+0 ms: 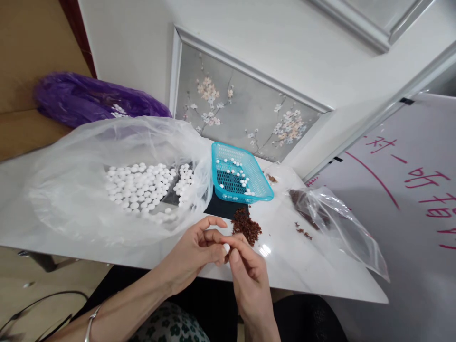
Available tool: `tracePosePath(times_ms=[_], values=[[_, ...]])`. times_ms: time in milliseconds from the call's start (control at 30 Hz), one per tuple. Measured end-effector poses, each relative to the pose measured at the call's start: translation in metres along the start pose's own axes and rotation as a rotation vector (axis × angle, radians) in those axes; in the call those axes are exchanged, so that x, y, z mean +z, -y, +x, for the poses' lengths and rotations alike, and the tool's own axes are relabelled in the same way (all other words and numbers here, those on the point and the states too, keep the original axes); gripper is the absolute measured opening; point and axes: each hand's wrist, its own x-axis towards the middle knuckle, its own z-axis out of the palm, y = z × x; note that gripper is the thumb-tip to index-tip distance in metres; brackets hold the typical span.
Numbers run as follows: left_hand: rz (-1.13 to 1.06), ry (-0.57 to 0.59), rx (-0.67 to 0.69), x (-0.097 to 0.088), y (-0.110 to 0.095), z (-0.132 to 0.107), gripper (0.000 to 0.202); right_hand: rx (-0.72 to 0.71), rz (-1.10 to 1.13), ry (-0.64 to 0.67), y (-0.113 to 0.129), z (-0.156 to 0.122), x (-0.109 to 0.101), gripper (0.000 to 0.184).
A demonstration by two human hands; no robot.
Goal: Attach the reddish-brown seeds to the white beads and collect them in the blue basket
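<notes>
A small white ball [226,247] is pinched between the thumb and fingers of my left hand [199,249], above the table's front edge. Against it, my right hand [249,270] has thumb and forefinger pressed together; whatever they grip is too small to make out. Just beyond both hands lies a heap of small reddish-brown pieces [247,227]. Behind the heap stands a blue plastic basket [264,194] with several white balls scattered inside. To the left, a large translucent plastic bag [67,190] lies open with many white balls in it.
A purple plastic bag [85,102] with more white balls sits at the back left. On the right, a clear bag [342,228] holds brown material, with loose bits beside it. A framed flower picture [235,104] and a whiteboard [392,213] border the white table [320,270].
</notes>
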Motion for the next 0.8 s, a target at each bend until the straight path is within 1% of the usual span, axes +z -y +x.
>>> tracePosePath(times_ms=[167,267,433,500,633,800], values=[[0.050,0.028,0.090,0.001,0.001,-0.002,0.037,0.004,0.009,-0.054,-0.005,-0.002,-0.003,0.023],[0.068,0.054,0.132,0.001,0.002,-0.002,0.040,-0.023,-0.012,-0.044,-0.003,-0.002,-0.007,0.023],[0.099,0.059,0.133,0.000,0.003,-0.001,0.040,-0.043,-0.083,0.018,0.005,0.001,-0.015,0.021],[0.116,0.068,0.141,0.000,0.002,0.000,0.041,-0.027,-0.107,-0.003,0.003,0.001,-0.017,0.020],[0.182,0.061,0.159,0.001,0.002,0.000,0.037,-0.001,-0.134,-0.084,-0.005,-0.002,-0.019,0.020],[0.281,0.019,0.180,0.002,0.001,-0.001,0.032,0.019,-0.137,-0.085,-0.008,-0.005,-0.020,0.019]])
